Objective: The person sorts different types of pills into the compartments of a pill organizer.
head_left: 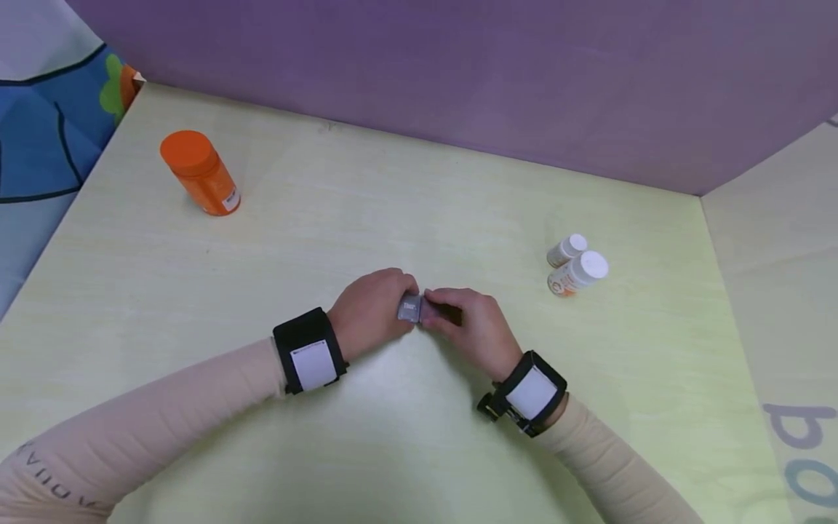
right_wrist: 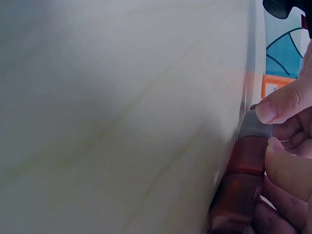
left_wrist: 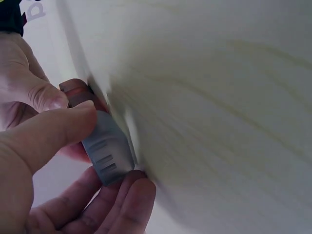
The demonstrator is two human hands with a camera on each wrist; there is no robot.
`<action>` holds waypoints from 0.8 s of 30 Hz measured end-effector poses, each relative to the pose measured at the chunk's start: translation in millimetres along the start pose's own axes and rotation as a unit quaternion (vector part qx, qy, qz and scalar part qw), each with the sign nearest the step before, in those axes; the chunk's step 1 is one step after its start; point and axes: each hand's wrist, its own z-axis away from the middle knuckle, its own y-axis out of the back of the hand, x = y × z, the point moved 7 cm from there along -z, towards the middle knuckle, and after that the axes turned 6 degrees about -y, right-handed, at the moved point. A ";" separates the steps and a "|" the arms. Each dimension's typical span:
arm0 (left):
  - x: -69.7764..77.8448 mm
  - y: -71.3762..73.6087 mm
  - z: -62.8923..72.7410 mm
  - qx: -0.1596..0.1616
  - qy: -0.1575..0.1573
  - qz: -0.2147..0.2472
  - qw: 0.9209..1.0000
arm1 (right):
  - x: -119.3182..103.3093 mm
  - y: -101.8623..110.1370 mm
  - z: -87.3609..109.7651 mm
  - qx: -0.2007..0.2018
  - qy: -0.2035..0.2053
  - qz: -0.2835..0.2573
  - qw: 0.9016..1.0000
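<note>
Nearside and right of the orange bottle point(head_left: 203, 178), the left hand point(head_left: 372, 311) pinches the segmented pill organizer point(head_left: 409, 308) by its grey end, the right hand point(head_left: 483, 331) by its reddish end; level, steady pressure should prevent twisting.

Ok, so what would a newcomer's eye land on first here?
Probably the bright orange bottle, alone toward the table's far left. Next, the left hand and right hand meeting near mid-view, gripping a small grey and reddish-brown segmented case. Then a small white-capped bottle and a larger white-capped bottle, close together at right.
</note>
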 end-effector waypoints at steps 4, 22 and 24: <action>0.5 1.9 -1.2 -0.003 0.004 -0.001 1.000 | -0.5 -0.5 -0.2 -0.004 0.000 0.000 1.000; -5.1 35.1 -16.8 -0.032 0.043 0.074 0.996 | 0.3 -0.3 -0.9 -0.008 -0.004 0.004 1.000; -7.2 42.5 -22.0 -0.004 0.045 0.074 0.996 | 0.6 -0.3 -0.6 -0.007 -0.008 0.008 1.000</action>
